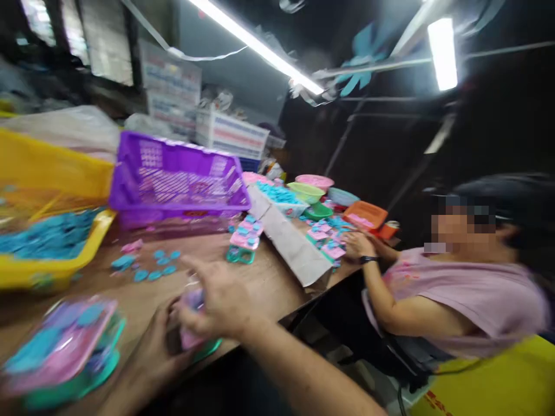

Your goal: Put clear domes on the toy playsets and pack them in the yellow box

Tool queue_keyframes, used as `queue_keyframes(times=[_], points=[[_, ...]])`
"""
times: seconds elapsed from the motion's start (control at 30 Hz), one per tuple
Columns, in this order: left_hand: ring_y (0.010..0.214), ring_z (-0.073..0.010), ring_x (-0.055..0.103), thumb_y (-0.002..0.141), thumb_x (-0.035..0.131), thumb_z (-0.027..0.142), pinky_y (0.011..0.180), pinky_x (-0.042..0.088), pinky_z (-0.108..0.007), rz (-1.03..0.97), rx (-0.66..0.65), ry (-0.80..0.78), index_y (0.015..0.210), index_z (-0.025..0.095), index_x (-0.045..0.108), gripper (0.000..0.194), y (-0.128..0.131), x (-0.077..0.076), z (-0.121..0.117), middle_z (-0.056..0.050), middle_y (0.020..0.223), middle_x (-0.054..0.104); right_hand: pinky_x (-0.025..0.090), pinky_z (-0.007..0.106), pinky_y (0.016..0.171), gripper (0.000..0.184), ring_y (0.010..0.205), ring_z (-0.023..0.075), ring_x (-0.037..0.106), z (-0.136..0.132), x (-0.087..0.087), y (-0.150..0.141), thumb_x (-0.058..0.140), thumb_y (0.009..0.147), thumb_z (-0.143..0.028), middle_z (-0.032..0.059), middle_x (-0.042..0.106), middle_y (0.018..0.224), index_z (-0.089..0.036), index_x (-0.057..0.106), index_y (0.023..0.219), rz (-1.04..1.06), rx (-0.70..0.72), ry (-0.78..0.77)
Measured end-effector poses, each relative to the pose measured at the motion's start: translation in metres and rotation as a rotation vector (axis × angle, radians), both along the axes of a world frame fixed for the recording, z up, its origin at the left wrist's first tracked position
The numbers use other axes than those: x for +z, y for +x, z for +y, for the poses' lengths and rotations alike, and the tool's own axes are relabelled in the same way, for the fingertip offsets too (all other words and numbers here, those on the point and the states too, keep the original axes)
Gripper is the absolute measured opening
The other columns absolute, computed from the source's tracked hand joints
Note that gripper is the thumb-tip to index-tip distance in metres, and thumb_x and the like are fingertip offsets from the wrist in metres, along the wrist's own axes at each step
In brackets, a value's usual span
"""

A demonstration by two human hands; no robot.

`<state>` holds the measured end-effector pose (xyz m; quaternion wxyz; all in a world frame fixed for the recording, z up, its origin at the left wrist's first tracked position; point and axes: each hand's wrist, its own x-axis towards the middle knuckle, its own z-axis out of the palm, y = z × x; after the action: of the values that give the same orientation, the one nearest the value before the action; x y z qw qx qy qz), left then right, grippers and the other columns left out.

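My right hand [219,303] hovers over the near edge of the wooden table [269,277], index finger stretched toward the left, the other fingers curled round a small pink and purple plastic piece [193,315]. My left hand [154,352] lies below it, also touching that piece from the left; its fingers are smeared. A stack of pink and teal plastic pieces [65,349] rests at the near left. Several loose blue discs [156,266] lie on the table beyond my hands.
A yellow bin [56,173] holding blue parts stands at the left, and a purple basket [173,179] stands behind the discs. A person in a pink shirt [459,300] sits at the right, one hand [358,245] on pink cards. Coloured bowls [312,190] crowd the far end.
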<state>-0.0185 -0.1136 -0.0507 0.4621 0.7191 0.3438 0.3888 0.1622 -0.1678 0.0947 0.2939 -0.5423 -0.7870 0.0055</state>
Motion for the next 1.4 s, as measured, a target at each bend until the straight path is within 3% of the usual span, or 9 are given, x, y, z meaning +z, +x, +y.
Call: queue_keyframes(times=[0.07, 0.13, 0.2, 0.37, 0.6, 0.8, 0.97, 1.2, 1.4], points=[[0.134, -0.0425, 0.073, 0.078, 0.093, 0.059, 0.114, 0.062, -0.06, -0.017, -0.115, -0.035, 0.151, 0.023, 0.049, 0.093, 0.001, 0.016, -0.01, -0.019, 0.15, 0.068, 0.057, 0.051, 0.119, 0.063, 0.13, 0.0305, 0.071, 0.001, 0.007, 0.009, 0.058, 0.106, -0.035, 0.0183, 0.073, 0.147, -0.013, 0.051, 0.165, 0.047, 0.028, -0.029], [0.144, -0.0428, 0.065, 0.07, 0.1, 0.057, 0.123, 0.054, -0.062, -0.031, -0.096, 0.001, 0.155, 0.024, 0.047, 0.106, 0.003, 0.024, -0.011, -0.018, 0.158, 0.062, 0.056, 0.053, 0.12, 0.057, 0.13, 0.0298, 0.071, 0.008, 0.009, 0.018, 0.043, 0.112, -0.028, 0.0176, 0.074, 0.145, -0.015, 0.049, 0.167, 0.06, 0.056, -0.072], [0.148, -0.0416, 0.061, 0.07, 0.102, 0.054, 0.127, 0.051, -0.062, -0.019, -0.072, 0.023, 0.155, 0.026, 0.046, 0.106, 0.004, 0.025, -0.008, -0.017, 0.16, 0.059, 0.057, 0.055, 0.117, 0.06, 0.127, 0.0299, 0.072, 0.015, 0.008, 0.022, 0.038, 0.11, -0.022, 0.0158, 0.076, 0.14, -0.017, 0.046, 0.17, 0.033, 0.102, -0.117], [0.143, -0.0409, 0.062, 0.07, 0.105, 0.056, 0.123, 0.051, -0.061, -0.034, -0.063, 0.101, 0.153, 0.026, 0.047, 0.106, 0.004, 0.02, -0.008, -0.016, 0.154, 0.061, 0.059, 0.06, 0.112, 0.063, 0.127, 0.0346, 0.071, 0.013, 0.016, 0.01, 0.041, 0.106, -0.02, 0.0135, 0.077, 0.138, -0.02, 0.051, 0.168, -0.189, 0.103, -0.155], [0.154, -0.0418, 0.054, 0.075, 0.103, 0.057, 0.129, 0.045, -0.064, -0.043, -0.097, 0.235, 0.164, 0.027, 0.038, 0.114, 0.006, 0.013, -0.005, -0.018, 0.164, 0.053, 0.062, 0.059, 0.111, 0.056, 0.129, 0.0382, 0.073, 0.02, 0.022, -0.008, 0.043, 0.106, -0.021, 0.019, 0.075, 0.149, -0.007, 0.065, 0.156, -0.474, 0.078, -0.1], [0.152, -0.0431, 0.054, 0.075, 0.101, 0.063, 0.127, 0.047, -0.064, -0.038, -0.096, 0.245, 0.163, 0.026, 0.039, 0.115, 0.007, 0.011, -0.002, -0.02, 0.162, 0.055, 0.062, 0.057, 0.113, 0.056, 0.128, 0.0372, 0.075, 0.027, 0.015, -0.012, 0.043, 0.105, -0.02, 0.0202, 0.077, 0.145, -0.003, 0.069, 0.151, -0.527, 0.089, -0.104], [0.149, -0.0455, 0.057, 0.072, 0.101, 0.069, 0.123, 0.048, -0.067, 0.04, -0.1, 0.211, 0.16, 0.026, 0.042, 0.114, 0.006, 0.016, -0.004, -0.02, 0.161, 0.056, 0.061, 0.053, 0.116, 0.054, 0.131, 0.035, 0.075, 0.025, 0.019, -0.012, 0.042, 0.105, -0.02, 0.0186, 0.079, 0.14, -0.007, 0.075, 0.146, -0.534, 0.103, -0.146], [0.149, -0.0436, 0.059, 0.075, 0.099, 0.069, 0.121, 0.05, -0.064, 0.07, -0.096, 0.218, 0.158, 0.025, 0.044, 0.109, 0.003, 0.022, -0.005, -0.02, 0.161, 0.059, 0.062, 0.056, 0.116, 0.054, 0.133, 0.0378, 0.073, 0.013, 0.021, -0.018, 0.048, 0.103, -0.018, 0.0185, 0.075, 0.146, -0.009, 0.071, 0.151, -0.543, 0.031, -0.169], [0.151, -0.0443, 0.057, 0.075, 0.096, 0.077, 0.121, 0.049, -0.065, 0.113, -0.103, 0.227, 0.159, 0.024, 0.043, 0.113, 0.004, 0.023, -0.005, -0.021, 0.162, 0.058, 0.062, 0.058, 0.114, 0.054, 0.13, 0.0382, 0.073, 0.011, 0.02, -0.022, 0.049, 0.099, -0.013, 0.0192, 0.076, 0.144, -0.006, 0.072, 0.148, -0.59, 0.053, -0.141]])
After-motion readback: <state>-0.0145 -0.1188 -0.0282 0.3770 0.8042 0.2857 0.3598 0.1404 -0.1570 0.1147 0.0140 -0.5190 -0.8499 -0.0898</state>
